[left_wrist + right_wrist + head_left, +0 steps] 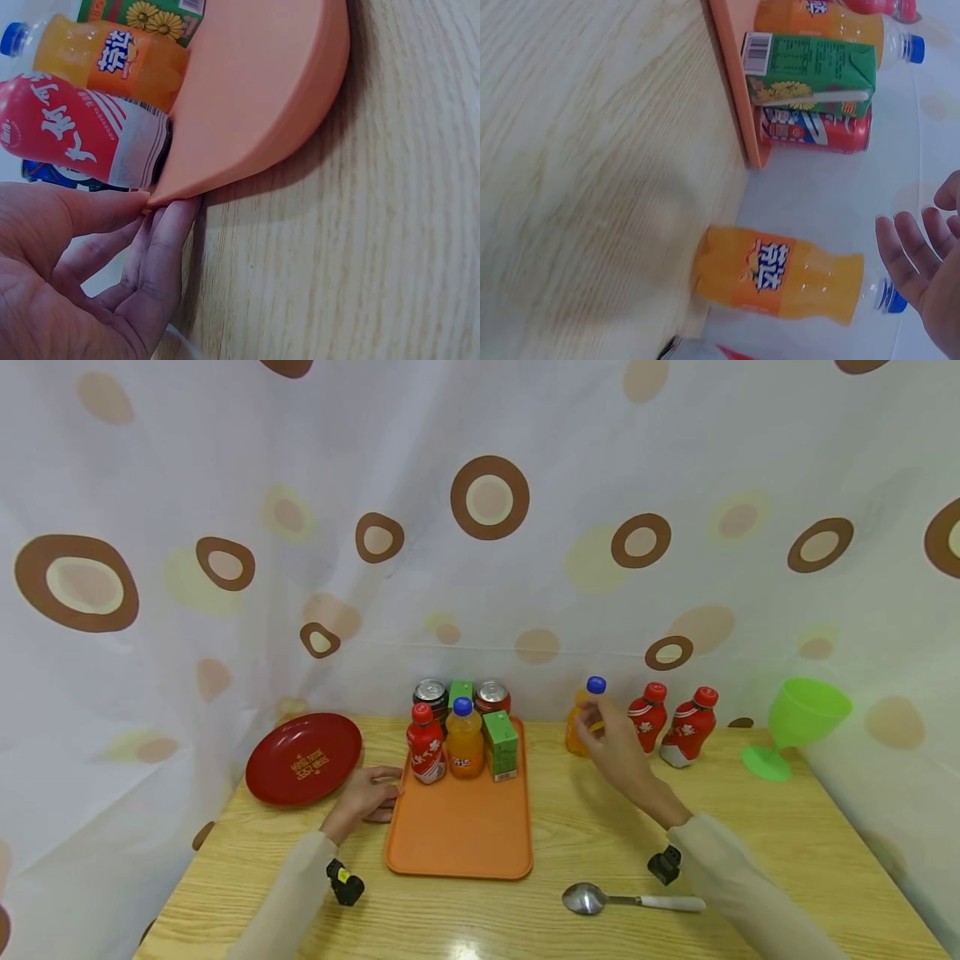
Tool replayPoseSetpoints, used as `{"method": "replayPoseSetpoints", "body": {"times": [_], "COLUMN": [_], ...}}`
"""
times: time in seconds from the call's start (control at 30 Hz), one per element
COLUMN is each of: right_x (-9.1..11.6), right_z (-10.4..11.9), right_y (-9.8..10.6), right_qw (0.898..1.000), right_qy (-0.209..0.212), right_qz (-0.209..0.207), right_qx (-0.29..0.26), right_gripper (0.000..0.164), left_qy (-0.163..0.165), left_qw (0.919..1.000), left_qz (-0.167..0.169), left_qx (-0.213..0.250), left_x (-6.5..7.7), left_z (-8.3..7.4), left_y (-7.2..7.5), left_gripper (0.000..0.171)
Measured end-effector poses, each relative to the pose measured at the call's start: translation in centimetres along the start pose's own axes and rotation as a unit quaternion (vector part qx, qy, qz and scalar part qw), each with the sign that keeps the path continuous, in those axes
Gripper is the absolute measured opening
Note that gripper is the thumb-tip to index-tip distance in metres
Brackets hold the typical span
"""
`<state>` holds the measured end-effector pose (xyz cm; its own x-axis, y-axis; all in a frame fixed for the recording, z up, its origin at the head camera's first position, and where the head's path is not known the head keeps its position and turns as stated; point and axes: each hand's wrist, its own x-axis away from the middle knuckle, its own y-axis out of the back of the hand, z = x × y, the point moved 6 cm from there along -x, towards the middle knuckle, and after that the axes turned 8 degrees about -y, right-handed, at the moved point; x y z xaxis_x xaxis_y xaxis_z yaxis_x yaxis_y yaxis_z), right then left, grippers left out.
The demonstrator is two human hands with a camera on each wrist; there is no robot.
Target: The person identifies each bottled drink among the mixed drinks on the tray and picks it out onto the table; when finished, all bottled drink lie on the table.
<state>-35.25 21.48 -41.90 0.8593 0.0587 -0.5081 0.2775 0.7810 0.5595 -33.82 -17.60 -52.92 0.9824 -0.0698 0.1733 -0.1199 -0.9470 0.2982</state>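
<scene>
My left hand (pixel 367 795) pinches the left rim of the orange tray (pixel 465 835), thumb above and fingers beneath it in the left wrist view. On the tray's back half stand a red-and-white bottle (pixel 426 752), an orange soda bottle (pixel 465 750) and a green drink carton (pixel 501 747). Behind these are a dark can (pixel 431 692), a red can (pixel 492 695) and another green carton (pixel 461 690). Over the table, my right hand (pixel 618 747) holds nothing, its fingers loosely bent beside the blue cap of a second orange soda bottle (pixel 780 274), which stands upright right of the tray.
Two red-and-white bottles (pixel 690 728) stand right of the soda bottle, with a green goblet (pixel 806 710) farther right. A red plate (pixel 333 739) lies left of the tray. Near the front lies a spoon (pixel 585 899) with a white handle. A patterned curtain (pixel 570 610) hangs behind the table.
</scene>
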Motion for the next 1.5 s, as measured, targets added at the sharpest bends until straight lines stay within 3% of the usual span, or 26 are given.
{"method": "replayPoseSetpoints", "body": {"times": [0.43, 0.63, 0.77, 1.0, 1.17, 1.5], "right_x": [-1.7, -2.0, -2.2, -2.5, -2.4, -2.8], "right_z": [2.2, 3.6, 4.5, 5.8, 6.3, 7.4], "right_y": [-2.5, -4.8, -6.6, -9.3, -10.1, -11.4], "right_qw": [0.998, 0.996, 0.995, 0.995, 0.995, 0.993], "right_qy": [0.015, 0.017, 0.012, 0.030, 0.047, 0.063], "right_qz": [0.011, 0.007, 0.028, 0.082, 0.091, 0.095], "right_qx": [-0.056, -0.082, -0.091, -0.049, -0.007, 0.014], "right_gripper": [0.018, 0.022, 0.029, 0.045, 0.054, 0.038], "left_qy": [0.008, 0.006, 0.010, 0.007, 0.009, 0.026], "left_qw": [1.0000, 1.0000, 0.9999, 0.9999, 0.9999, 0.9997], "left_qz": [-0.004, 0.004, 0.008, 0.014, 0.013, -0.001], "left_qx": [-0.002, -0.001, 0.001, 0.003, 0.002, -0.002], "left_x": [-0.1, 0.0, 0.0, -0.1, -0.3, -0.3], "left_z": [0.1, 0.0, 0.1, 0.1, 0.0, 0.1], "left_y": [0.1, 0.2, 0.2, 0.1, -0.3, -0.1], "left_gripper": [0.041, 0.042, 0.043, 0.044, 0.044, 0.045]}}
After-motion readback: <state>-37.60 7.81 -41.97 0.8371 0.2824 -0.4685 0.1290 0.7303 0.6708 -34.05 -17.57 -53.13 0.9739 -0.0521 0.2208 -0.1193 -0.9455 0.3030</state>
